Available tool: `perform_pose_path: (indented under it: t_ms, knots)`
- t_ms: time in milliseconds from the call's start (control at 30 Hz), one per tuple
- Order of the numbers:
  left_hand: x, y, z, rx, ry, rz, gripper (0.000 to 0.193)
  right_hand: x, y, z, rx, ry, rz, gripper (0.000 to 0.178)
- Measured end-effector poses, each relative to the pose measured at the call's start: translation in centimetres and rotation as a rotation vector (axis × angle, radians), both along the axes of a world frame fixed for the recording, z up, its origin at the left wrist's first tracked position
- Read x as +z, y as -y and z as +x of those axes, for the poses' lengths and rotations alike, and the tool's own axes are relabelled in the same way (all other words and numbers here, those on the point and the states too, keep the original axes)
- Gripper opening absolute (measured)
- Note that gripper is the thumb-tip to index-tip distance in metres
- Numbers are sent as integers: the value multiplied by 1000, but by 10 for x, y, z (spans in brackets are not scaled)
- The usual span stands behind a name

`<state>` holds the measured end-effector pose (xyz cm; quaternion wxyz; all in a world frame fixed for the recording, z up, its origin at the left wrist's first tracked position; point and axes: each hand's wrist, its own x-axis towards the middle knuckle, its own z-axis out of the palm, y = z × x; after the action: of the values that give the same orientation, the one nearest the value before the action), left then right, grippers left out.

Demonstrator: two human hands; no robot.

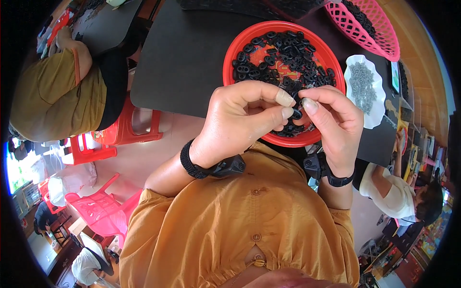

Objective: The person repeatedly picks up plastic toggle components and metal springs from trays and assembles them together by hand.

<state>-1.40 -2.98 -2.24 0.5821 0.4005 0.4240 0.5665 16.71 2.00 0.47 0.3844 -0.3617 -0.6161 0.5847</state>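
Note:
Over the near part of a round red tray, my two hands meet fingertip to fingertip. My left hand has thumb and index finger pinched at a small black plastic cord lock. From the other side, my right hand grips the same dark piece between thumb and index finger. My fingers cover part of it, so its exact state is hard to make out. Many similar black cord lock parts, some with two round holes, lie loose in the tray below.
Right of the tray stands a white wavy-edged dish of small grey metal pieces, perhaps springs. A pink lattice basket holds more black parts. The dark table extends left. A person sits at far left; another is at right.

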Motion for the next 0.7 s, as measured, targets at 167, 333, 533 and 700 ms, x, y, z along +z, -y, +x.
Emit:
perform_pose_path:
  t_ms: [167,333,533,700]
  knots:
    - [-2,-1,1,8,9,7,15,-1,1,-2,16,14,-41,17]
    - [-4,-3,2,13,20,20,15,-2,-2,-2,33,17,-42,17]
    - [-4,-2,3,24,11,20,15,-2,-3,-1,48,56,-13,17]
    - [-3,-2,4,29,11,13,15,-2,-2,-1,40,52,-6,17]
